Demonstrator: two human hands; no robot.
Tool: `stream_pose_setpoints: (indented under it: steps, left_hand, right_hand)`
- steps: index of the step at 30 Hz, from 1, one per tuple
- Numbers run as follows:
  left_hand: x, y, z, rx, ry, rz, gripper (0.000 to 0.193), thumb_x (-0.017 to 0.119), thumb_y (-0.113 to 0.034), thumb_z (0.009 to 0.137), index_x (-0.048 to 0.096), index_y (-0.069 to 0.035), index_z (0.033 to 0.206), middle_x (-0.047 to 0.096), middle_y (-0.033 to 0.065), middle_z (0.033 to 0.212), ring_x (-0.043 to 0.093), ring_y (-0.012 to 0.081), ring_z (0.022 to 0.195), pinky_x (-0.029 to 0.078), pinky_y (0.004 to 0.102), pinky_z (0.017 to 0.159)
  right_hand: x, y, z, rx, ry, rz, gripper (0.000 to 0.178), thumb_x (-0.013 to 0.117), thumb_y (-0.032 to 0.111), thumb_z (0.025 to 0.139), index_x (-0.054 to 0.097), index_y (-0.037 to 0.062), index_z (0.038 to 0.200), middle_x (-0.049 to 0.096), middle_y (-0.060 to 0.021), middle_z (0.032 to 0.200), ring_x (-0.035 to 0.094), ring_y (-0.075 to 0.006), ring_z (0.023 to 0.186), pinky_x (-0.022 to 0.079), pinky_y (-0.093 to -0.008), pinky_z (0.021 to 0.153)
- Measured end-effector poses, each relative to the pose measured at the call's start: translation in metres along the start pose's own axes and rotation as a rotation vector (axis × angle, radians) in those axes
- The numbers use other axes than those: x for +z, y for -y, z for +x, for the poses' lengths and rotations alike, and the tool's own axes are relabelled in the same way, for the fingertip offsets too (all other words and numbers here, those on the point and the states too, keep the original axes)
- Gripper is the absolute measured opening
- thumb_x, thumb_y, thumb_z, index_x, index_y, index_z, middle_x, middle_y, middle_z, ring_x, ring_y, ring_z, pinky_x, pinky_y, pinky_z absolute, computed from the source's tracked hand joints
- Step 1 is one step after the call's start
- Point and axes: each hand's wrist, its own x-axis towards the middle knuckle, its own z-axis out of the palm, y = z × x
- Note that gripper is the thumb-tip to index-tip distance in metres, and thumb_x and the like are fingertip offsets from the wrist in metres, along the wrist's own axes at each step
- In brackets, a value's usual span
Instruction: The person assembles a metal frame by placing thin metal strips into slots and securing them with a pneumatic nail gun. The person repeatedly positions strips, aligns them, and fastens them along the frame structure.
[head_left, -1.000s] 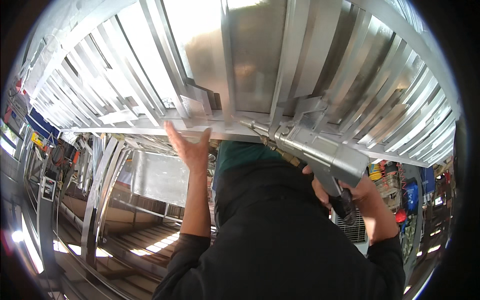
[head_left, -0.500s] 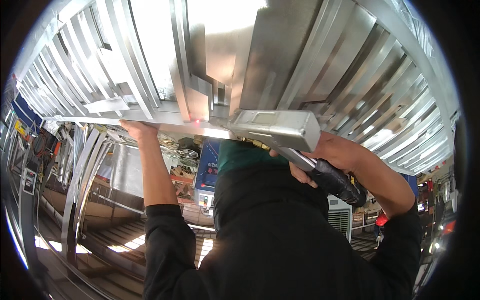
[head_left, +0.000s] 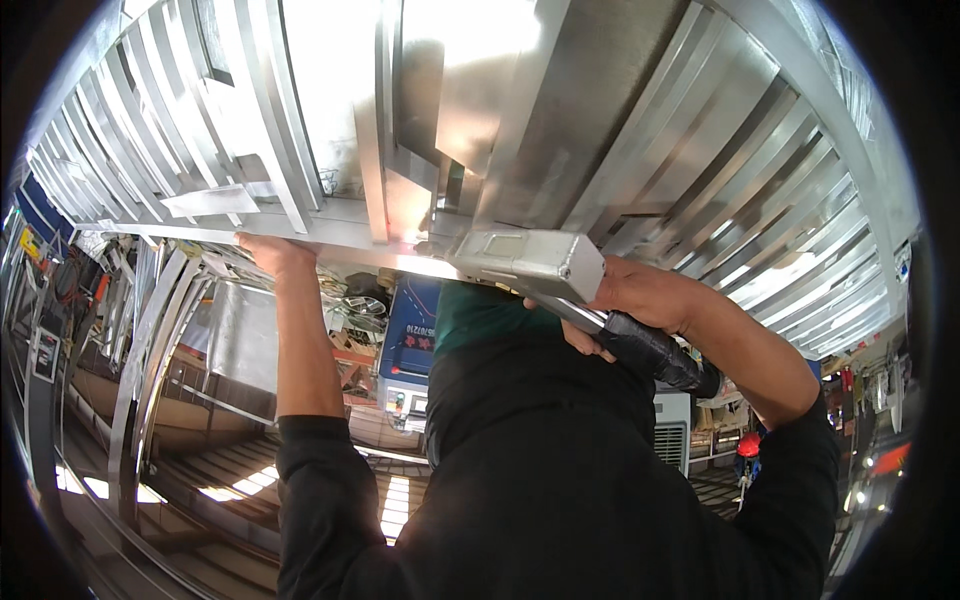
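My right hand (head_left: pixel 632 292) is closed round a handheld laser welding gun (head_left: pixel 530 262), which has a boxy silver body and a black-wrapped rear end (head_left: pixel 660 355). Its nozzle points left and sits close to the near rail of a large silver metal frame (head_left: pixel 345 232). A small reddish glow shows on the metal by the tip. Left of it, my left hand (head_left: pixel 278 255) grips the same rail from the near side; its fingertips are partly hidden. Upright strips and sheet panels (head_left: pixel 545 110) of the frame rise beyond the rail.
A loose-looking metal piece (head_left: pixel 210 201) lies within the frame at left. Below the rail are a blue panel (head_left: pixel 408 325), a grey sheet (head_left: pixel 242 335) and a louvred grey unit (head_left: pixel 672 430). Metal bars stand at far left. A person in a red helmet (head_left: pixel 748 445) is at lower right.
The welding gun and my right hand have shifted slightly left. My left hand keeps its hold on the rail. The whole view has moved a little.
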Motion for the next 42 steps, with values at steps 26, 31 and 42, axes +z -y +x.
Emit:
stream_pose_setpoints:
  steps: [26,31,42]
  left_hand:
    - [-0.047,0.030,-0.048,1.066,-0.131,1.003,0.075,0.060,-0.048,0.096,0.039,0.009,0.141,0.048,0.0314,0.137,0.047,0.0435,0.130,0.036,0.0504,0.111]
    - [-0.018,0.074,-0.140,1.029,0.343,1.169,0.106,0.088,-0.040,0.065,0.035,0.002,0.146,0.043,0.0199,0.147,0.034,0.0392,0.142,0.023,0.0578,0.117]
    - [0.006,0.082,-0.140,0.965,0.227,1.339,0.092,0.082,-0.021,0.064,0.036,0.002,0.140,0.058,0.0161,0.123,0.055,0.0333,0.120,0.014,0.0619,0.118]
  right_hand:
    - [0.017,-0.004,-0.048,-0.320,-0.053,-0.034,0.056,0.058,0.036,0.099,0.048,-0.0056,0.134,0.064,-0.0115,0.077,0.061,-0.0161,0.066,0.048,-0.0285,0.057]
    - [0.015,-0.020,-0.064,-0.370,-0.007,0.106,0.047,0.058,0.023,0.100,0.047,-0.0057,0.136,0.065,-0.0134,0.081,0.061,-0.0177,0.069,0.050,-0.0300,0.057]
    - [0.004,-0.030,-0.069,-0.273,0.044,0.088,0.042,0.058,0.031,0.101,0.052,-0.0025,0.125,0.065,-0.0122,0.086,0.062,-0.0179,0.075,0.052,-0.0311,0.061]
